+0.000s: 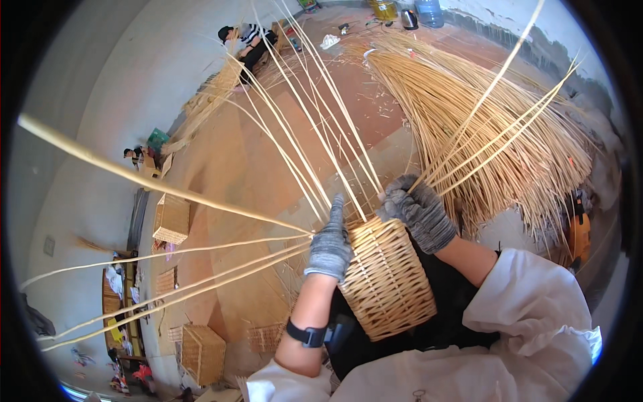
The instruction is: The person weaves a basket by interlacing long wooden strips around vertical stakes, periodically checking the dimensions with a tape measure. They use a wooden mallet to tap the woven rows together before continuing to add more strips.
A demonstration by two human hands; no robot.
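A half-woven wicker basket [388,285] rests on my lap, with long pale willow rods [338,151] fanning out from its upper edge to the left, away from me and to the right. My left hand [329,244], in a grey knit glove, grips the basket's left upper corner, one finger stretched along the rods. At the right upper corner, my gloved right hand [420,211] is closed with its fingers curled around the bases of the rods there. What lies under both palms is hidden.
A large heap of loose willow rods [475,127] covers the floor at right. Finished-looking baskets [202,354] stand at left, another box-shaped basket [171,218] farther off. Two other people sit by the far left wall. A kettle [409,19] and water jug [429,13] stand at the back.
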